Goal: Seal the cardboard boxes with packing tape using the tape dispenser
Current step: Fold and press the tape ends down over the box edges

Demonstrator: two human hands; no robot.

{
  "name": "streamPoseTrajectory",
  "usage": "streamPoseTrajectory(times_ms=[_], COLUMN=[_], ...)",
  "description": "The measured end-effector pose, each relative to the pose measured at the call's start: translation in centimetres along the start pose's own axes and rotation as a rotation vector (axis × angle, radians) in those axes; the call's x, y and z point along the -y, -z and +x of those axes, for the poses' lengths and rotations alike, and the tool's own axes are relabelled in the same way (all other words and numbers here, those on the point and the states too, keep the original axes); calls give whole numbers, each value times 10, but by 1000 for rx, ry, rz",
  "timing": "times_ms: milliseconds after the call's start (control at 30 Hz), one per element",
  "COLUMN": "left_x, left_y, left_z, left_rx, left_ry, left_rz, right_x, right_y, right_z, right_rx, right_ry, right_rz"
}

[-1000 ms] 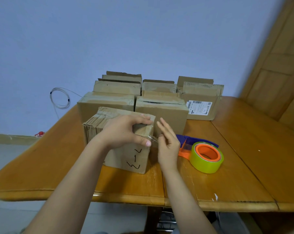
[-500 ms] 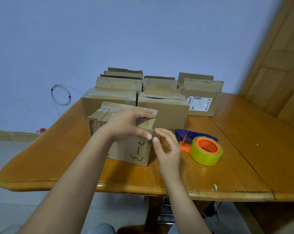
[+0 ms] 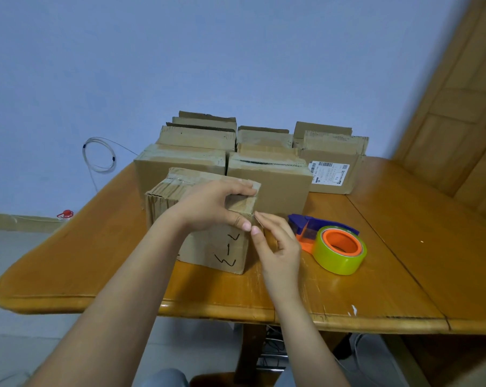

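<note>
Hands meet at the upper right corner of the front box (image 3: pixel 216 247), a small carton with black marker strokes on its near face, standing on the wooden surface (image 3: pixel 403 261) just ahead of the person. A thin glint shows at that corner beside the two thumbs. Whether it is a strip of clear tape is hard to make out, and the carton's far side is hidden. Both forearms are cut off by the bottom edge of the frame.

The left hand (image 3: pixel 211 208) grips the carton, fingers curled over its top edge and thumb pressed on the near face. The right hand (image 3: pixel 278 247) sets its thumb tip against the right vertical edge, just beside the left thumb, with its fingers loosely curled along the carton's side. Whether it pinches anything cannot be told.

The tape dispenser (image 3: pixel 308 223), blue and orange with a yellow-green tape roll (image 3: pixel 336 261), lies untouched on the surface just right of the right hand. More cardboard boxes (image 3: pixel 269 188) stand behind the front box, one bearing a white shipping label (image 3: pixel 329 173). A coiled white cable (image 3: pixel 99 155) hangs on the blue wall (image 3: pixel 208 65), and a wooden door (image 3: pixel 459 121) rises at right.
</note>
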State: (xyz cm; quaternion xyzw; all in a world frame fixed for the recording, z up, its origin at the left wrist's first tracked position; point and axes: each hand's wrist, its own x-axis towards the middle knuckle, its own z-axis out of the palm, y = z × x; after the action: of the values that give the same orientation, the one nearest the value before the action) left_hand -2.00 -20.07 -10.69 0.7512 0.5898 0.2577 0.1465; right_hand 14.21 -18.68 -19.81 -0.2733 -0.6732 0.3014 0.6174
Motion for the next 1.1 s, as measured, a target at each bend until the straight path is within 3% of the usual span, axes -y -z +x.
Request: streamPoseTrajectory(times_ms=[600,767,1100], left_x=[-5,-4,1], left_y=[2,1,-2], left_z=[-2,-2,0], left_rx=[7,-7,-20], left_ry=[-2,10,-5], left_rz=[4,14,-4], right_x=[8,7,3], right_y=[-16,-19,3], right_z=[-11,-9,16], right_rx=[-255,-174,43], right_ry=[-6,-122,-170], right_rz=[-3,119,182])
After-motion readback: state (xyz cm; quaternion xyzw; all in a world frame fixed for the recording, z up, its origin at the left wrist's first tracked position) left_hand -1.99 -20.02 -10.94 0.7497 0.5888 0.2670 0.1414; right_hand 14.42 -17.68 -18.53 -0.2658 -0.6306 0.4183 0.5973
